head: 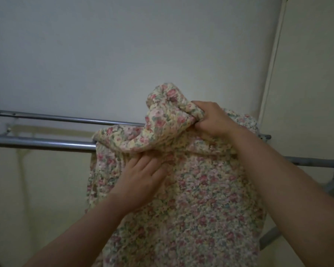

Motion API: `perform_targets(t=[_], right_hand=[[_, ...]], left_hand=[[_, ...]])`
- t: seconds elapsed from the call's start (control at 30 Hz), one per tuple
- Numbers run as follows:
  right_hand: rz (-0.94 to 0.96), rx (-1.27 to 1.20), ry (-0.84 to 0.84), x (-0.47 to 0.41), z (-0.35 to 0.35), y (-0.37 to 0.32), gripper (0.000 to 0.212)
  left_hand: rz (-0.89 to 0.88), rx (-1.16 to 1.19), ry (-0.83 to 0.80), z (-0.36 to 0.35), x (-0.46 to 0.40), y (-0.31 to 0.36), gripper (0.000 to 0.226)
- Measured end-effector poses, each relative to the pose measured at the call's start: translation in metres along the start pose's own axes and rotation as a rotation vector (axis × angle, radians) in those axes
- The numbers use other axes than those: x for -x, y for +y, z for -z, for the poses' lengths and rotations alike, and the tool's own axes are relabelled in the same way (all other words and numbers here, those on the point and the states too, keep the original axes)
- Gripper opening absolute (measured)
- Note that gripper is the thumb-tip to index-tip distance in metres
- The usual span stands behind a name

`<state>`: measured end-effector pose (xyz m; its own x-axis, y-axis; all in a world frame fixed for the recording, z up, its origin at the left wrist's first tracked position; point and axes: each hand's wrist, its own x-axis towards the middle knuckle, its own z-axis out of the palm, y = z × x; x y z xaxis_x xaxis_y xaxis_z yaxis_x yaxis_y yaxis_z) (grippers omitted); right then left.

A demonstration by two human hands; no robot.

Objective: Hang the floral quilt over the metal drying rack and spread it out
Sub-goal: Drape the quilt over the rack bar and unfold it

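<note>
At centre frame I see my right hand [210,118] fisted on a bunched fold of the floral quilt [191,199] — left hand [143,176] pressed flat, grip wide — over the metal drying rack [46,142].

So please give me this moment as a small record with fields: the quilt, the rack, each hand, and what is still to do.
quilt: cream quilt with pink floral print, draped over the rack, bunched at the top, mostly on the right part
rack: grey metal drying rack with horizontal bars, left stretch of the bars bare
left hand: left hand, flat on the hanging fabric, fingers extended under the bunched fold
right hand: right hand, closed around a raised wad of quilt above the bars
background: plain pale wall
still to do: spread the bunched part along the bars
</note>
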<state>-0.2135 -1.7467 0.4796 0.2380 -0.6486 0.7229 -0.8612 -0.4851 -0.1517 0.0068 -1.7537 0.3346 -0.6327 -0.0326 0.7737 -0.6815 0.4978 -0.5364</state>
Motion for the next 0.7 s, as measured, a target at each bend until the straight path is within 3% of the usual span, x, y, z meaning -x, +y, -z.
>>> perform_targets(t=[0.13, 0.2, 0.43, 0.53, 0.63, 0.7], right_hand=[[0.041, 0.016, 0.108, -0.016, 0.010, -0.005, 0.052], [0.025, 0.055, 0.114, -0.025, 0.010, -0.001, 0.050], [-0.094, 0.065, -0.028, -0.040, -0.018, 0.018, 0.054], [-0.103, 0.182, -0.144, -0.038, -0.037, 0.021, 0.060], [-0.128, 0.275, -0.255, -0.033, -0.050, 0.019, 0.045], [-0.157, 0.271, -0.289, -0.026, -0.057, 0.020, 0.024]], left_hand=[[0.337, 0.054, -0.234, -0.008, -0.025, -0.010, 0.049], [0.422, 0.086, -0.286, -0.014, -0.027, -0.010, 0.062], [0.476, 0.085, -0.207, -0.029, -0.025, -0.006, 0.056], [0.485, 0.084, -0.186, -0.032, -0.024, -0.006, 0.054], [0.491, 0.099, -0.176, -0.034, -0.023, -0.005, 0.051], [0.489, 0.093, -0.163, -0.035, -0.022, -0.005, 0.051]])
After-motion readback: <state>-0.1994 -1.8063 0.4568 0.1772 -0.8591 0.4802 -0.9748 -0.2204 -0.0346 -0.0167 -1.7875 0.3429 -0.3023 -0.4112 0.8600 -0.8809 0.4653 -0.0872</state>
